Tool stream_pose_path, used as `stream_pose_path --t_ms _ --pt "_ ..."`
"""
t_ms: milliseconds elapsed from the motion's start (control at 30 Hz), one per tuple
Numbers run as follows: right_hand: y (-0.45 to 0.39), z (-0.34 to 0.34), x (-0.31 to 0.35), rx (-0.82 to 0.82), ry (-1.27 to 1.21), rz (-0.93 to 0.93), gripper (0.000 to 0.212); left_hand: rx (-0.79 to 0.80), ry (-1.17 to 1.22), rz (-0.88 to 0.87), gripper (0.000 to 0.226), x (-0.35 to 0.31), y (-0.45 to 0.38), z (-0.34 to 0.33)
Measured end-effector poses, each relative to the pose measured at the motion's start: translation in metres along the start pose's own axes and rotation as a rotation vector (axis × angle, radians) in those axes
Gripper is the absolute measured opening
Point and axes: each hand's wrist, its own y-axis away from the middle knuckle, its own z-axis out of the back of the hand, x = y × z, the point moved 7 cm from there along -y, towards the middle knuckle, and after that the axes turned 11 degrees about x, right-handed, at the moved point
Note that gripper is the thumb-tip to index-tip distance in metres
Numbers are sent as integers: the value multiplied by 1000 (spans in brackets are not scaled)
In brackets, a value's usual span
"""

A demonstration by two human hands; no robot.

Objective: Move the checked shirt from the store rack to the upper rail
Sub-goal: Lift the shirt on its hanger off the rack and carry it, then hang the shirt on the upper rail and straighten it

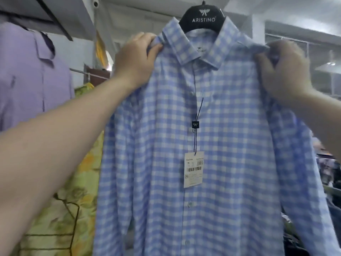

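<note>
A blue-and-white checked shirt [221, 145] hangs in front of me on a black hanger [203, 17]. The hanger's hook runs out of the top of the frame, so the rail it hangs on is hidden. A paper price tag [193, 170] dangles on a dark cord down the button line. My left hand [136, 58] pinches the shirt's left shoulder beside the collar. My right hand [284, 71] grips the right shoulder seam, and it is blurred.
A lilac shirt [27, 74] hangs at the left. Below it is a yellow-green flowered garment [70, 209]. A metal rail [77, 71] runs behind them. Shelving and dark clothes [328, 172] fill the right background. A security camera [96, 2] sits on the ceiling.
</note>
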Motion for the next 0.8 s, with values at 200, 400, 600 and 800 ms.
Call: stream_pose_path --t_ms 200,400,600,800 --pt "4 -51 70 36 -185 16 44 34 -212 23 33 37 17 86" --pt "3 -96 157 54 -371 61 42 59 -416 60 33 68 33 179" --pt "-2 -146 251 86 -584 92 38 88 -629 113 30 88 48 273" --pt "0 -193 350 146 -855 156 39 130 -890 204 28 96 63 351"
